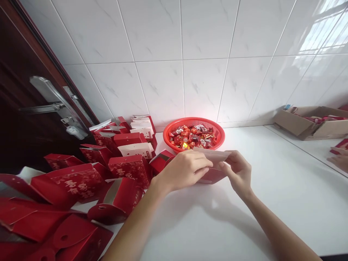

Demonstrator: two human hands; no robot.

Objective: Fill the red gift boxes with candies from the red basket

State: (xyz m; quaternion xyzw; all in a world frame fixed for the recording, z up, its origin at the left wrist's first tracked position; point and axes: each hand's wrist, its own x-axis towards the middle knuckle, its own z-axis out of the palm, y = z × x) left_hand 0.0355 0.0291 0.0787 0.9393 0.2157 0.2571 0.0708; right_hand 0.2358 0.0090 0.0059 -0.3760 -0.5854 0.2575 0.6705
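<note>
- Far left, red cartons [73,185] crowd the counter [272,163], some upright, some tipped; a bump from the left forearm could topple their row.
- The left hand [187,165] lies over the left part of the red box [213,176], fingers bent; its thumb is hidden, so I cannot tell whether this grip is clamped. Pressing too hard there could crease the card.
- Behind that hand, the red basket [166,136] holds wrapped sweets [194,138]; a backward push of the box might knock it and spill some.
- The box sits in front of the basket, between both hands, its pale flap [213,156] raised; uneven pulling could bend or tear it.
- The right hand [239,172] pinches the flap's right end, thumb against fingers; if that grip slips, the flap may spring loose.
</note>
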